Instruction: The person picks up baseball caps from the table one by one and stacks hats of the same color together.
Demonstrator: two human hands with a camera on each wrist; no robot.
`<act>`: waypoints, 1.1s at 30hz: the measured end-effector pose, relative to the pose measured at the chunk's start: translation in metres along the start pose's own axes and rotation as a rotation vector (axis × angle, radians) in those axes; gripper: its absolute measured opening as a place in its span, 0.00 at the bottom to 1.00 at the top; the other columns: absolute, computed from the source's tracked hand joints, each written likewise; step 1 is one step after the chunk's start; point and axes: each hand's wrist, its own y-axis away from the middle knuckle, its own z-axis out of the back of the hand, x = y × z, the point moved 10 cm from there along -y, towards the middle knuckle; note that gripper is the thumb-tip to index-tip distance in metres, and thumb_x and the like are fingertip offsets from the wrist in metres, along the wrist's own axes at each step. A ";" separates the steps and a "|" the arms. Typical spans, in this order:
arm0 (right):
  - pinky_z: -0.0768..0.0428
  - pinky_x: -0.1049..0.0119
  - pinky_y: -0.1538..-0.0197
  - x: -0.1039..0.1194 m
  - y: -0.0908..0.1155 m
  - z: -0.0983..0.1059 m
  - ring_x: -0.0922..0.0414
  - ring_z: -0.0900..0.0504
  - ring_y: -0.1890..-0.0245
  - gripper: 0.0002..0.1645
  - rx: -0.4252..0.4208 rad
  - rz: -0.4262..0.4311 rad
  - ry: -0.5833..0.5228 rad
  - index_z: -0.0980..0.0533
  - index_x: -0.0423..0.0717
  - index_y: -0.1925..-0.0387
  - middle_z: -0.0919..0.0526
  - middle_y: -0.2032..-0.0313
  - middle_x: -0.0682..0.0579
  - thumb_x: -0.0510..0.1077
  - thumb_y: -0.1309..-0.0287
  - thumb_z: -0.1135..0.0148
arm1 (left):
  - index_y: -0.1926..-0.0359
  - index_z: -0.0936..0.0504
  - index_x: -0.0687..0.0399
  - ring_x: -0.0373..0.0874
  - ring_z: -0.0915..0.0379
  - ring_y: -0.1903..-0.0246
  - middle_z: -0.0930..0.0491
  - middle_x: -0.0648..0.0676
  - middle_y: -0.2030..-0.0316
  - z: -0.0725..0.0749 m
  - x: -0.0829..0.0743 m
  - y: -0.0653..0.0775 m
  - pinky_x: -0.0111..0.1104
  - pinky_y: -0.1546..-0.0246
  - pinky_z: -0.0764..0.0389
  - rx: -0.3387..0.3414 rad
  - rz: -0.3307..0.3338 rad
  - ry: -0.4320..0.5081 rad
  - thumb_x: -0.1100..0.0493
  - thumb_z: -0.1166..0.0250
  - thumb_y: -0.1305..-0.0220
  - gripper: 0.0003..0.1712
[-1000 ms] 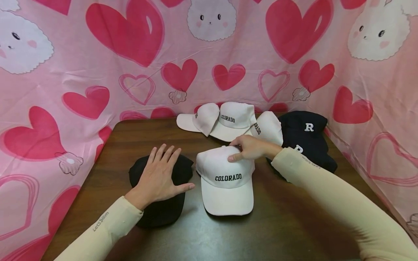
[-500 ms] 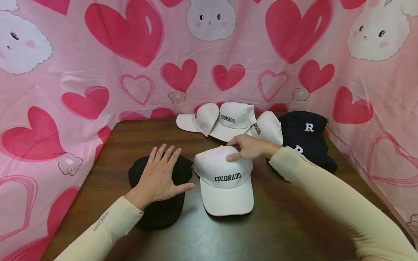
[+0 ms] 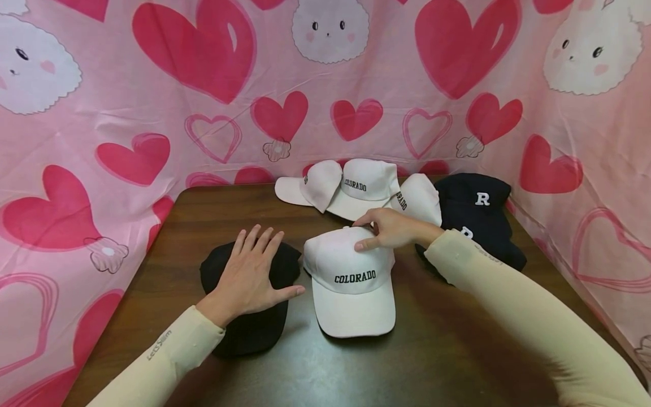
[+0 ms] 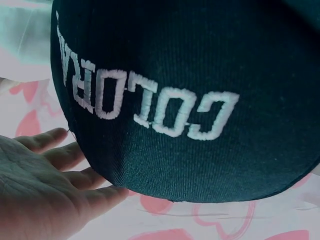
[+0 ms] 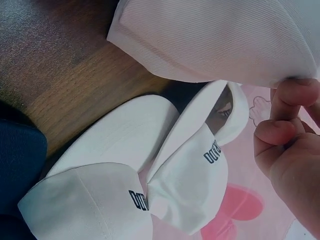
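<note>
A black cap [image 3: 256, 336] lies at the front left, its brim toward me. My left hand [image 3: 244, 280] lies over its crown with straight, spread fingers. In the left wrist view the black cap [image 4: 200, 165] shows white COLORADO lettering, upside down, with the fingertips at the crown's edge. Right of it a white cap [image 3: 353, 311] with black COLORADO letters faces me. My right hand [image 3: 391, 229] pinches its crown near the top button, thumb on the front. The right wrist view shows curled fingers [image 5: 295, 92] at the crown of this white cap [image 5: 215, 40].
Behind, a row of white caps [image 3: 363, 175] overlaps along the table's back edge. Dark caps [image 3: 468, 212] with a white R lie at the back right, partly behind my right sleeve [image 3: 488, 288]. A pink heart-print cloth [image 3: 315, 73] surrounds the brown wooden table [image 3: 224, 206].
The right hand and the crown of the white cap have shifted very slightly left since a second ago. The left hand and the black cap have stayed in place.
</note>
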 end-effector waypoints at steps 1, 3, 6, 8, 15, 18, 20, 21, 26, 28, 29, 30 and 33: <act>0.23 0.61 0.59 0.000 0.000 0.000 0.53 0.24 0.60 0.37 -0.001 -0.003 -0.004 0.20 0.45 0.37 0.19 0.52 0.50 0.58 0.44 0.24 | 0.22 0.39 0.56 0.65 0.52 0.24 0.37 0.64 0.26 0.000 0.000 0.000 0.60 0.24 0.59 -0.002 -0.001 -0.001 0.13 0.41 0.53 0.69; 0.22 0.61 0.59 0.001 0.001 0.002 0.53 0.24 0.61 0.37 -0.005 0.001 -0.014 0.21 0.45 0.37 0.19 0.51 0.49 0.57 0.43 0.24 | 0.22 0.39 0.56 0.65 0.52 0.24 0.37 0.64 0.26 0.000 0.000 0.001 0.60 0.24 0.59 -0.005 -0.001 -0.004 0.13 0.41 0.53 0.69; 0.21 0.61 0.59 0.004 0.001 0.006 0.53 0.23 0.61 0.36 -0.009 0.023 -0.020 0.21 0.43 0.37 0.19 0.51 0.49 0.57 0.42 0.25 | 0.22 0.39 0.55 0.65 0.51 0.24 0.37 0.64 0.27 0.000 0.001 0.002 0.60 0.24 0.58 -0.008 -0.001 -0.009 0.13 0.42 0.53 0.69; 0.21 0.60 0.59 0.005 0.001 0.009 0.53 0.23 0.61 0.35 -0.015 0.040 -0.008 0.20 0.43 0.38 0.19 0.52 0.50 0.58 0.40 0.27 | 0.23 0.39 0.55 0.65 0.51 0.24 0.37 0.64 0.27 0.000 0.001 0.003 0.60 0.24 0.58 -0.008 0.001 -0.006 0.13 0.42 0.53 0.69; 0.19 0.60 0.61 0.007 -0.002 0.033 0.52 0.21 0.61 0.29 -0.092 0.024 0.017 0.18 0.46 0.42 0.16 0.57 0.53 0.60 0.37 0.31 | 0.23 0.38 0.55 0.64 0.52 0.24 0.36 0.64 0.27 -0.001 0.000 0.005 0.59 0.24 0.59 -0.013 0.002 -0.001 0.13 0.42 0.52 0.69; 0.18 0.59 0.60 0.003 -0.004 0.046 0.51 0.21 0.59 0.28 -0.148 -0.013 -0.010 0.16 0.47 0.44 0.15 0.58 0.52 0.61 0.36 0.32 | 0.23 0.38 0.55 0.64 0.52 0.24 0.36 0.64 0.27 -0.001 0.000 0.005 0.59 0.24 0.60 -0.009 0.005 0.001 0.13 0.42 0.52 0.68; 0.19 0.59 0.59 0.002 -0.005 0.056 0.50 0.21 0.59 0.27 -0.186 -0.028 -0.009 0.16 0.47 0.45 0.14 0.58 0.51 0.61 0.35 0.32 | 0.22 0.39 0.55 0.64 0.52 0.24 0.37 0.63 0.26 -0.001 -0.001 0.005 0.59 0.24 0.60 -0.004 0.008 0.005 0.13 0.43 0.52 0.68; 0.18 0.58 0.59 0.001 -0.006 0.061 0.50 0.21 0.58 0.26 -0.206 -0.031 0.000 0.16 0.47 0.46 0.14 0.58 0.51 0.60 0.35 0.33 | 0.22 0.39 0.54 0.63 0.52 0.24 0.37 0.63 0.26 -0.001 -0.001 0.006 0.59 0.24 0.60 0.000 0.008 0.007 0.12 0.44 0.52 0.69; 0.18 0.57 0.58 -0.001 -0.011 0.082 0.49 0.21 0.58 0.26 -0.295 -0.046 0.061 0.16 0.44 0.46 0.13 0.57 0.49 0.59 0.33 0.34 | 0.22 0.39 0.55 0.64 0.52 0.24 0.36 0.63 0.27 0.000 -0.006 0.005 0.59 0.24 0.59 -0.010 -0.012 0.012 0.11 0.47 0.51 0.69; 0.16 0.56 0.62 -0.005 -0.013 0.088 0.48 0.22 0.58 0.27 -0.315 -0.083 0.057 0.17 0.44 0.45 0.15 0.57 0.47 0.59 0.33 0.35 | 0.22 0.39 0.55 0.63 0.51 0.24 0.36 0.63 0.27 0.001 -0.008 0.005 0.59 0.24 0.59 -0.012 -0.021 0.009 0.10 0.48 0.51 0.69; 0.16 0.56 0.62 -0.006 -0.014 0.092 0.48 0.22 0.58 0.28 -0.328 -0.098 0.060 0.17 0.43 0.44 0.15 0.57 0.46 0.60 0.33 0.35 | 0.22 0.39 0.55 0.63 0.52 0.24 0.36 0.63 0.26 0.001 -0.009 0.005 0.59 0.24 0.58 -0.011 -0.023 0.007 0.10 0.48 0.51 0.69; 0.16 0.56 0.63 -0.007 -0.015 0.094 0.47 0.22 0.58 0.29 -0.338 -0.112 0.066 0.18 0.43 0.44 0.16 0.57 0.45 0.60 0.33 0.35 | 0.22 0.39 0.55 0.63 0.52 0.24 0.37 0.63 0.26 0.001 -0.010 0.005 0.59 0.24 0.58 -0.009 -0.026 0.004 0.10 0.49 0.51 0.70; 0.15 0.52 0.60 -0.009 -0.019 0.101 0.45 0.22 0.55 0.33 -0.359 -0.149 0.075 0.20 0.41 0.41 0.17 0.53 0.42 0.62 0.33 0.37 | 0.22 0.39 0.55 0.63 0.52 0.24 0.37 0.62 0.26 0.000 -0.013 0.004 0.58 0.23 0.59 0.000 -0.028 -0.004 0.09 0.50 0.51 0.70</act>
